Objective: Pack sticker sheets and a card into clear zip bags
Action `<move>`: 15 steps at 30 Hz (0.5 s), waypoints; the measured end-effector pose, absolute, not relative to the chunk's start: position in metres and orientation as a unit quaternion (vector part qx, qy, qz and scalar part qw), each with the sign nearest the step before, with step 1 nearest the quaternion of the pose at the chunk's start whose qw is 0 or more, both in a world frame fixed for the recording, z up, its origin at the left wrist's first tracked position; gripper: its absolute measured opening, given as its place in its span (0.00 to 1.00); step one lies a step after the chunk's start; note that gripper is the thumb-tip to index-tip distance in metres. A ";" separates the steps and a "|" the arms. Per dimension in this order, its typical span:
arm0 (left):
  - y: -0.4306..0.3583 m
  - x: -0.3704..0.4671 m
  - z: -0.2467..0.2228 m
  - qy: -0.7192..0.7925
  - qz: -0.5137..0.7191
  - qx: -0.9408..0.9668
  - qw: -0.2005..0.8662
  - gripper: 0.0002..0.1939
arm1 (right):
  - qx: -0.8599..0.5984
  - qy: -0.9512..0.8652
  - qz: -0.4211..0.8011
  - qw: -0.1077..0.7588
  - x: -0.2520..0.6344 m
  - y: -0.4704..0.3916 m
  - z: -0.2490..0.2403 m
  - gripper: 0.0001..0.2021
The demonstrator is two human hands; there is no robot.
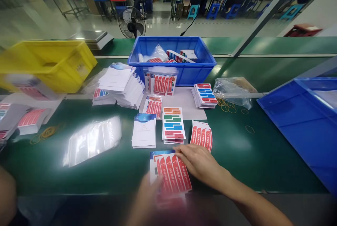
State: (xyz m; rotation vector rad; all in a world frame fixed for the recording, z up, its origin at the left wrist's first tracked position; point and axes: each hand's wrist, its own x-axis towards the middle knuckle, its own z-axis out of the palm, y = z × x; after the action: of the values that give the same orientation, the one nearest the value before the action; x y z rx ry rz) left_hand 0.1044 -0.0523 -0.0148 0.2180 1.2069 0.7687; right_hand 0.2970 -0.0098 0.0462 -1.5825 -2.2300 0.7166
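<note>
red sheet [173, 175], atop a blue-topped card [152, 159] at the near edge of the table [237, 163], is pinched by the blurred left hand [147, 191], right hand [198, 159] narrow at its top corner, grip unclear, seemingly keeping layers aligned.

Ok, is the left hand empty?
No, the left hand holds a red sheet in front of a blue-topped card.
</note>
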 end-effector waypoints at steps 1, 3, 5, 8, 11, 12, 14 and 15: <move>-0.052 0.104 -0.015 0.550 0.348 0.106 0.752 0.29 | -0.559 -0.766 0.266 0.171 0.299 -0.011 0.048 0.12; -0.050 0.101 -0.015 0.547 0.340 0.117 0.756 0.29 | -0.577 -0.731 0.306 0.197 0.309 -0.012 0.057 0.12; -0.049 0.095 -0.015 0.551 0.330 0.121 0.757 0.28 | -0.599 -0.693 0.335 0.220 0.330 -0.012 0.069 0.13; -0.049 0.086 -0.015 0.551 0.323 0.126 0.759 0.24 | -0.647 -0.634 0.336 0.259 0.373 -0.005 0.078 0.15; -0.050 0.079 -0.014 0.529 0.313 0.140 0.776 0.24 | -0.697 -0.589 0.321 0.253 0.416 0.012 0.071 0.14; -0.051 0.079 -0.015 0.520 0.305 0.146 0.784 0.25 | -0.711 -0.585 0.305 0.242 0.427 0.021 0.066 0.13; -0.054 0.079 -0.015 0.501 0.284 0.161 0.802 0.26 | -0.732 -0.583 0.261 0.238 0.440 0.045 0.055 0.12; -0.055 0.080 -0.016 0.491 0.273 0.169 0.810 0.27 | -0.732 -0.584 0.251 0.243 0.441 0.059 0.050 0.12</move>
State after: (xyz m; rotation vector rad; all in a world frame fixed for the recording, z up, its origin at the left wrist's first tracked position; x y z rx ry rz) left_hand 0.0797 -0.0554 -0.0162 0.3608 1.0490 0.5828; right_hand 0.4415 0.0593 0.0500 -2.0012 -1.5966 0.6852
